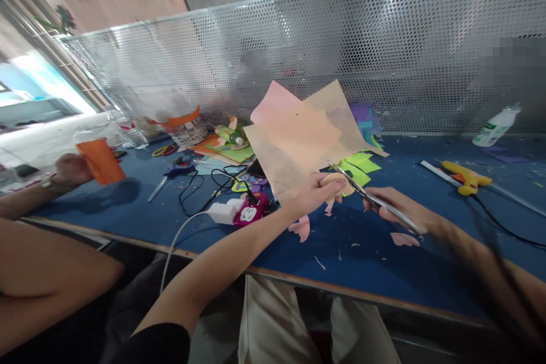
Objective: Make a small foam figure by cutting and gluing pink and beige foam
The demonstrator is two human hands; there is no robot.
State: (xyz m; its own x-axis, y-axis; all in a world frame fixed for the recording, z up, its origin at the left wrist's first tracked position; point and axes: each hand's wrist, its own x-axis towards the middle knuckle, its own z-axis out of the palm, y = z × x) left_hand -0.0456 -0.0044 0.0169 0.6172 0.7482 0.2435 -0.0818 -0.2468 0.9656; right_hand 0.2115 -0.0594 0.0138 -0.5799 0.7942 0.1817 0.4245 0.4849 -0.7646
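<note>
My left hand (313, 190) pinches a small piece of peach paper (335, 183) over the table. My right hand (390, 203) is closed around a pair of metal scissors (398, 216), whose blades point up and left beside that piece. Whether the blades touch the paper cannot be made out. Just behind my left hand, a large cream sheet (281, 151) and a pink sheet (273, 105) overlap. Below the hands lie pink petal-shaped cutouts, one (302, 228) near my left wrist and another (405, 239) under my right hand.
Perforated metal panel (307, 40) runs behind the blue table (358, 264). At right are a yellow glue gun (467, 176) and a white bottle (497, 125). A magenta power adapter (251, 210) with cables sits left of centre. At left, a neighbour's hand (72, 169) holds orange paper (100, 162).
</note>
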